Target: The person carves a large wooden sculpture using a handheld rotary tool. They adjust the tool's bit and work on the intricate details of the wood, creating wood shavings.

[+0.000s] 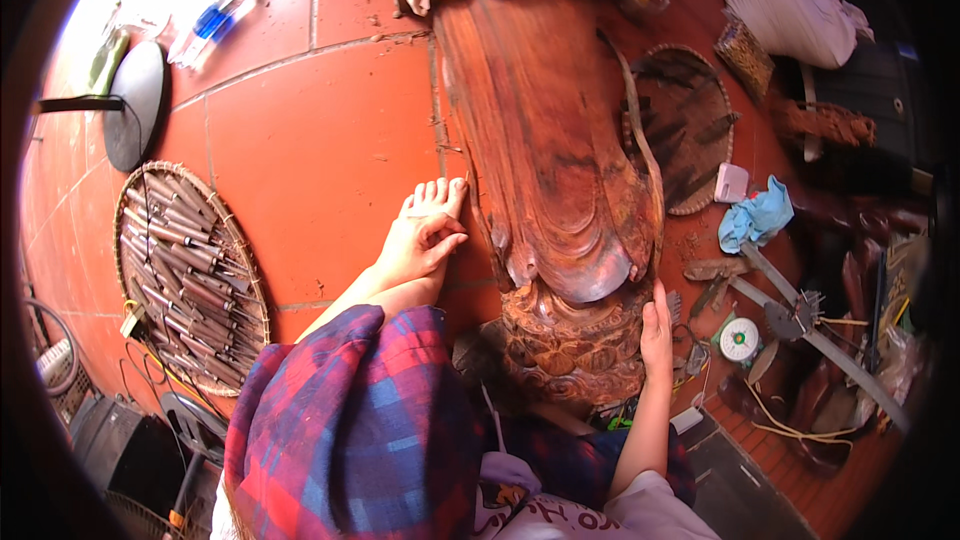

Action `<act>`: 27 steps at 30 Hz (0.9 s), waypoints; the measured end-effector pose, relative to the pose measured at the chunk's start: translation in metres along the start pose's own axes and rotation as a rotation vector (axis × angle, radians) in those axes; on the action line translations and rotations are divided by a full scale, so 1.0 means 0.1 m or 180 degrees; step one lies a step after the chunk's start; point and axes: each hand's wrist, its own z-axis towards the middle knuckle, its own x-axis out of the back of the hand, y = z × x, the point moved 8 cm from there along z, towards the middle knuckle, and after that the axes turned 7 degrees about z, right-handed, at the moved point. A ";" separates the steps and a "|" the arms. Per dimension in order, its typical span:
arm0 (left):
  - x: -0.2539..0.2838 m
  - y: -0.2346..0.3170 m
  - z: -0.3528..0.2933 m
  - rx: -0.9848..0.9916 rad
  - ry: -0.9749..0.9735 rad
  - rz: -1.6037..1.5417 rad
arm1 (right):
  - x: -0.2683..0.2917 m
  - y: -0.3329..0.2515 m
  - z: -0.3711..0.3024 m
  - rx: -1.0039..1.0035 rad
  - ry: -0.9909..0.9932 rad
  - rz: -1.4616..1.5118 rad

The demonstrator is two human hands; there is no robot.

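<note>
A large carved wooden statue (530, 120), reddish brown with flowing folds, lies lengthwise in front of me, its ornate base (570, 350) nearest my body. My right hand (656, 332) lies along the right side of that base, fingers straight and touching the wood. Left of the statue, my left hand (435, 240) rests over my bare foot (435, 195). Its fingers are loosely bent and apart, and no tool shows in them. Plaid cloth (350, 420) covers my bent leg.
A round basket (262, 290) of many wooden-handled carving tools sits left. Beyond it are a dark round disc (137, 105) and a bottle (212, 22). On the right are another basket (722, 100), a blue cloth (757, 215), a white round dial (739, 339), metal bars (840, 365) and a pale sack (785, 0).
</note>
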 end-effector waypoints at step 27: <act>-0.17 -0.15 -0.05 0.0478 -0.0164 -0.0439 | 0.02 -0.30 0.09 0.0256 0.0019 0.0405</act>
